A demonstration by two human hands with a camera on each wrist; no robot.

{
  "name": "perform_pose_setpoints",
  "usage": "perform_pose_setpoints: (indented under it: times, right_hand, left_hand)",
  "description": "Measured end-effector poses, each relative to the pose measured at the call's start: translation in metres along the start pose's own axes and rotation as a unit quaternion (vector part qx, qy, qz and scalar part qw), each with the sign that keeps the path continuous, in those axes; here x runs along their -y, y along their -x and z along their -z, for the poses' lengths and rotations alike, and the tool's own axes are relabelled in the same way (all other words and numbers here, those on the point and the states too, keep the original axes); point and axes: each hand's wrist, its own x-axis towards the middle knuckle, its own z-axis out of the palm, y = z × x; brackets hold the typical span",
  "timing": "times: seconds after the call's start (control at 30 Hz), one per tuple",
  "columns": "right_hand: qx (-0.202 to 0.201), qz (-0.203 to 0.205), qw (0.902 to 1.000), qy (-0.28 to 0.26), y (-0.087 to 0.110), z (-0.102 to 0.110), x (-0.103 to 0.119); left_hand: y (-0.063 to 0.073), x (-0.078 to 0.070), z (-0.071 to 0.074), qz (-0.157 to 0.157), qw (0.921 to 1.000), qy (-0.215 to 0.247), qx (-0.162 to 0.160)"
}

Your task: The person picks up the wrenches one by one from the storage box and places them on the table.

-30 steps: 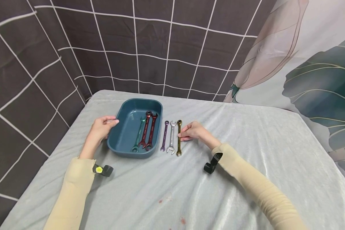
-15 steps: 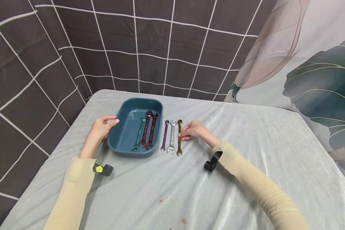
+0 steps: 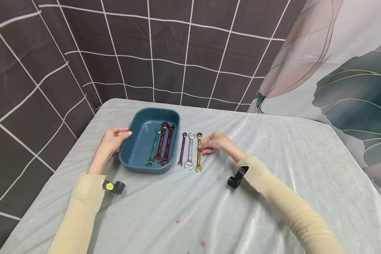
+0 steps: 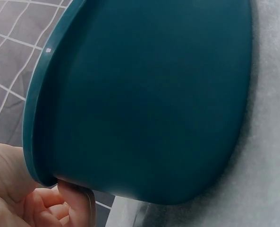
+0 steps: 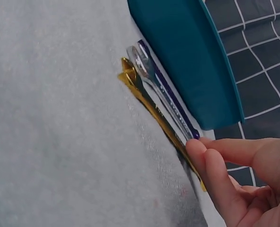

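My left hand [image 3: 112, 141] pinches the left rim of a blue plastic basin [image 3: 136, 165]; the left wrist view shows fingers under the rim of the basin [image 4: 144, 104]. Inside the basin lie a green wrench [image 3: 153, 148] and two dark red wrenches [image 3: 160, 144]. To its right, on the cloth, a purple wrench [image 3: 182, 150] and a silver wrench [image 3: 190, 151] lie side by side. My right hand [image 3: 217, 141] pinches the gold wrench [image 3: 198, 158], rightmost of the row, near its middle. In the right wrist view my fingers [image 5: 217, 175] partly cover the gold wrench [image 5: 154, 111].
A pale grey cloth [image 3: 165, 211] covers the table. Behind it hangs a dark curtain [image 3: 171, 46] with white grid lines, and a leaf-patterned curtain [image 3: 352, 88] on the right. Each wrist wears a black camera mount [image 3: 236, 178].
My right hand has shifted slightly right and away from me. The gold wrench has moved a touch to the right and looks brighter. My left hand and the basin stay in place.
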Motion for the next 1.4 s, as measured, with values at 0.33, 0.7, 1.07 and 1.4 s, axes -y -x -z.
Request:
perform_pose_setpoints:
  times: [0.33,0.7,1.07,1.4]
  right_hand:
    - [-0.004,0.029,0.9994,0.019,0.006,-0.001,0.001]
    - [-0.025,0.059,0.9979,0.014,0.017,-0.008,0.004]
    - [-0.059,0.118,0.9851,0.111,0.027,-0.013,0.018]
    - [-0.069,0.163,0.974,0.141,0.028,-0.018,0.031]
  left_hand:
    - [-0.001,0.002,-0.001,0.0,1.0,0.0,0.001]
    - [-0.001,0.001,-0.002,0.005,1.0,-0.002,0.003]
    - [-0.001,0.001,-0.002,0.012,0.9999,-0.003,0.001]
    - [-0.001,0.001,-0.001,0.01,0.9999,-0.002,0.0]
